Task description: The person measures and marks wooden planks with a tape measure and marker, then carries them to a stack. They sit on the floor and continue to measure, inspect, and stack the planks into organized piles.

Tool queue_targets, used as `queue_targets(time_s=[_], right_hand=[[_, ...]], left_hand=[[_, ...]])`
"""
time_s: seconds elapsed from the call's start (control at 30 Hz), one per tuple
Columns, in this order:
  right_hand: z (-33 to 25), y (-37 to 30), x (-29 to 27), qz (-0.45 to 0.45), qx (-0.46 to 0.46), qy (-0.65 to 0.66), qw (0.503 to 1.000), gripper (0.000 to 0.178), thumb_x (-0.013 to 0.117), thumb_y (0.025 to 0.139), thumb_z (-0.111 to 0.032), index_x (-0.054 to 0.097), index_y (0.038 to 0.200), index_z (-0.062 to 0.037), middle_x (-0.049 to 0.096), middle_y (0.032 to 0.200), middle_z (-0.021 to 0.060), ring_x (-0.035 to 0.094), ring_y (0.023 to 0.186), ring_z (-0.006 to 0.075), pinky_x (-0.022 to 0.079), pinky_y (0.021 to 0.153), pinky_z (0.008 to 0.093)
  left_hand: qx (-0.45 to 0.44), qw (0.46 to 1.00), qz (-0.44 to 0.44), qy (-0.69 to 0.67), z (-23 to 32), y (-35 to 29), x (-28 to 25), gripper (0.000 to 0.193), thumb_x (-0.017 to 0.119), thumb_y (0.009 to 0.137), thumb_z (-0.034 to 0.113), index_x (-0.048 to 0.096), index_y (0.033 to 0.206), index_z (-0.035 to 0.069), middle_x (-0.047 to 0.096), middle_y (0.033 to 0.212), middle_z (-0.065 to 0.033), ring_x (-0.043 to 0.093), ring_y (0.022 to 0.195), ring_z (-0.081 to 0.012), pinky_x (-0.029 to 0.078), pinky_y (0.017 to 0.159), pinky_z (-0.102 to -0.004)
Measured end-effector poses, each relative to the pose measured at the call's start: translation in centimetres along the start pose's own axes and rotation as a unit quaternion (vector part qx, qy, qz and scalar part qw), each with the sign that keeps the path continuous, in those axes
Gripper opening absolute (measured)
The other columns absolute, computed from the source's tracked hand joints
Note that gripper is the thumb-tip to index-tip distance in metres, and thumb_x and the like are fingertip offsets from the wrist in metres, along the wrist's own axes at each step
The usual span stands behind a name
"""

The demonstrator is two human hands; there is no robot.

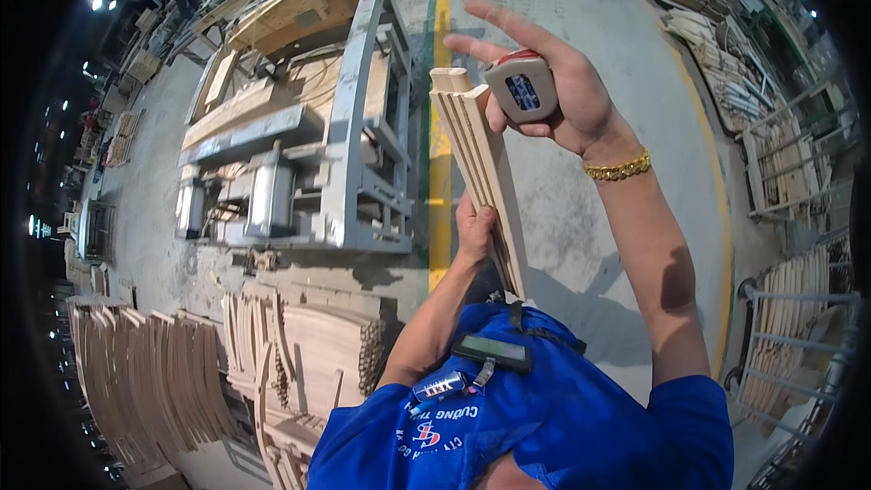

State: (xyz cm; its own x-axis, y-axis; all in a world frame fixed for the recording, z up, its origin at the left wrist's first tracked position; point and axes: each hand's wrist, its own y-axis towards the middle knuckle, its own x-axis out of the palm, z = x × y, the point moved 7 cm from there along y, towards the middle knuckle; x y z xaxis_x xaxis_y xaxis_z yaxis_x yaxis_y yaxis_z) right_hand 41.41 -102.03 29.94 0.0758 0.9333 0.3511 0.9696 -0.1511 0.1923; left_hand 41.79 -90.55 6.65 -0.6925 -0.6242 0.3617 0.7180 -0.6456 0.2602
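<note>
My left grip (477,229) wraps around wooden strips (474,145). My right grip (577,95), half open, cradles a tape measure (523,91), which looks unextended so far.

Grey floor (573,204), yellow line (439,172) painted along it, carries metal frame (349,122) loaded with wooden beams (295,14). Lower left: curved wooden strips (150,377) stacked, base unclear. Right: metal rack (806,296) holding wooden slats (794,274).

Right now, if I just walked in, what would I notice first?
Probably the greyish tape measure with red on top, in the raised right hand. Just left of it slants a long grooved wooden piece, gripped lower down by the left hand. Farther left stands a big grey metal frame with wooden beams on it.
</note>
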Motion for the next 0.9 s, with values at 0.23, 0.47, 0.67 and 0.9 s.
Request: queue_targets(time_s=[0.23,0.47,0.67,0.9], right_hand=[[0.8,11.7,-16.6,0.099,0.196,-0.125,0.968,0.06,0.048,0.092,-0.036,0.029,0.139,-0.0039,0.06,0.11,0.0246,0.062,0.057,0.0128,0.038,0.036,0.0181],[-5.3,11.2,-36.7,0.206,0.107,-0.478,0.847,0.024,0.064,0.078,-0.017,0.063,0.091,0.0028,0.062,0.074,0.0119,0.058,0.057,0.0165,0.044,0.054,0.0316],[-13.7,23.8,-49.4,0.185,-0.048,-0.524,0.83,0.022,0.066,0.077,-0.015,0.064,0.092,0.0012,0.061,0.073,0.0125,0.058,0.06,0.023,0.044,0.056,0.032],[-16.5,40.6,-62.5,0.134,-0.012,-0.536,0.834,0.02,0.066,0.077,-0.016,0.063,0.089,0.0004,0.06,0.071,0.0119,0.058,0.06,0.0267,0.044,0.056,0.0332]], left_hand=[[0.055,0.994,0.087,-0.026,-2.0,25.4,2.5,0.063,0.043,0.093,0.052,0.042,0.127,-0.001,0.054,0.113,-0.0075,0.052,0.104,-0.0189,0.044,0.087,-0.0335],[0.124,0.955,0.117,-0.244,-0.4,52.7,0.1,0.056,0.021,0.095,0.059,0.052,0.094,0.012,0.054,0.069,-0.0036,0.056,0.056,-0.0172,0.05,0.052,-0.0324],[0.151,0.947,0.092,-0.267,-0.5,71.6,3.0,0.059,0.028,0.094,0.058,0.057,0.08,0.009,0.058,0.058,-0.0057,0.059,0.05,-0.0153,0.052,0.045,-0.0282],[0.169,0.93,0.218,-0.244,-5.9,88.4,1.1,0.062,0.033,0.09,0.064,0.06,0.081,0.008,0.056,0.055,-0.0058,0.057,0.05,-0.0192,0.046,0.045,-0.0286]])
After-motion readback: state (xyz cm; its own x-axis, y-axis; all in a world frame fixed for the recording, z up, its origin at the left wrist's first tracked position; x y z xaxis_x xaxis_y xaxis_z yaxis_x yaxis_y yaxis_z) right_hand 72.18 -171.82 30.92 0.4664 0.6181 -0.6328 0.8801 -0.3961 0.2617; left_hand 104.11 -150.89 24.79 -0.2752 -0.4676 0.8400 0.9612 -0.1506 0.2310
